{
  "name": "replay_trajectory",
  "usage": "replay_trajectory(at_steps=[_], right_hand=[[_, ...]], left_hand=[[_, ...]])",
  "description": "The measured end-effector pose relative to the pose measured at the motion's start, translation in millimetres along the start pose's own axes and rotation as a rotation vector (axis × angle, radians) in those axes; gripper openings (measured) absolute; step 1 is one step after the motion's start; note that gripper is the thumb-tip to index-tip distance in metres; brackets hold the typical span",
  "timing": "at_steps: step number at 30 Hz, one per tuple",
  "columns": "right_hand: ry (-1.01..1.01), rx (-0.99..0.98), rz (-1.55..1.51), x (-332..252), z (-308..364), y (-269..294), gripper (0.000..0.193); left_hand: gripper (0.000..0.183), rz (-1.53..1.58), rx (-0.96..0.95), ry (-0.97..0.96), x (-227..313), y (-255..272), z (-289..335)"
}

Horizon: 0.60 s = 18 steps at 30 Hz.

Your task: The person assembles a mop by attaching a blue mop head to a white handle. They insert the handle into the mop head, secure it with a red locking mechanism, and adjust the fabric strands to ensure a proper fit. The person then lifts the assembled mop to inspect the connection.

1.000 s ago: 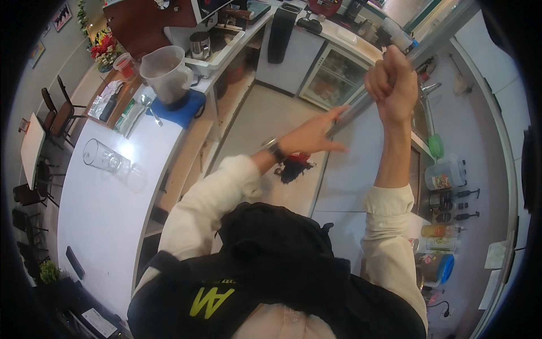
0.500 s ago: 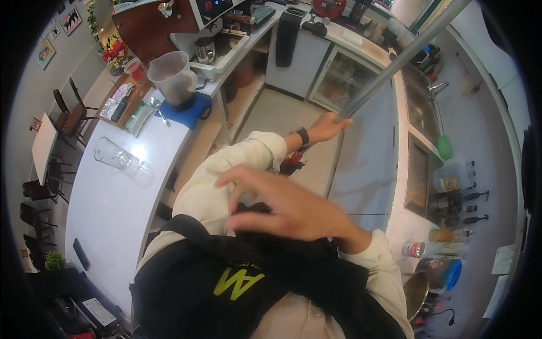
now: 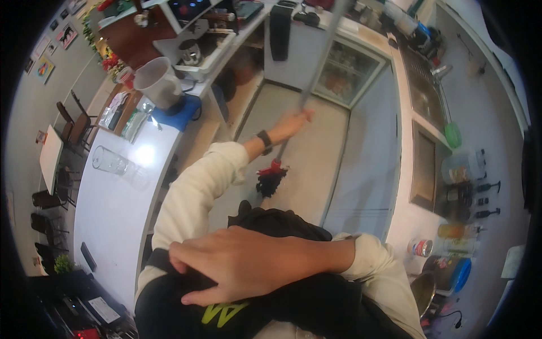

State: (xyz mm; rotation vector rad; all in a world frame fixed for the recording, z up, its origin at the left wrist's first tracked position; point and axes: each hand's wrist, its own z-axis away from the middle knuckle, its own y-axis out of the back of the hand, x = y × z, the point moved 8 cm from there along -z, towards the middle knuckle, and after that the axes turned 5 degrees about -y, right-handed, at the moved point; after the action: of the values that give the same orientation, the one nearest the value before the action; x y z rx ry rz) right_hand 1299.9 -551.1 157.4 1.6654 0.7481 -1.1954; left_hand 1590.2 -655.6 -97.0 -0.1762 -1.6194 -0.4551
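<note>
My left hand point(image 3: 291, 125), with a dark watch at its wrist, is closed around the grey pole of a mop point(image 3: 323, 62). The pole slants from the upper middle down to the mop's red clamp and black strands point(image 3: 271, 182), low over the floor. My right hand point(image 3: 243, 263) reaches across my chest over the black apron point(image 3: 316, 299). Its thumb stands apart from the bent fingers, beside the strap near my left shoulder. Whether the fingertips touch the strap is hard to tell.
On my left, the white counter point(image 3: 121, 198) bears a blender jug point(image 3: 158, 85) on a blue cloth, a glass point(image 3: 110, 160) and a phone point(image 3: 88, 256). A glass-door fridge point(image 3: 350, 73) stands ahead. To the right runs a counter with a sink point(image 3: 420, 93), bottles and tubs.
My left hand has moved left with the mop, and its head now shows fully over the floor. My right hand has come down and left toward the apron strap.
</note>
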Motion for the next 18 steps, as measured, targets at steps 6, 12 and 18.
replay_trajectory(at_steps=[6, 12, 18], right_hand=[[-0.040, 0.003, -0.075, 15.6, 20.0, 2.0, 0.030], [0.296, 0.259, -0.098, -20.9, 25.0, -8.2, 0.031], [0.505, 0.224, -0.146, -60.5, 65.9, 14.0, 0.021]], left_hand=[[0.045, -0.011, 0.079, 0.080, -19.4, 21.1, 15.7], [0.041, 0.024, 0.201, 0.032, -4.0, 21.6, 40.1], [0.034, -0.041, 0.242, -0.007, -26.7, 7.0, 60.7]])
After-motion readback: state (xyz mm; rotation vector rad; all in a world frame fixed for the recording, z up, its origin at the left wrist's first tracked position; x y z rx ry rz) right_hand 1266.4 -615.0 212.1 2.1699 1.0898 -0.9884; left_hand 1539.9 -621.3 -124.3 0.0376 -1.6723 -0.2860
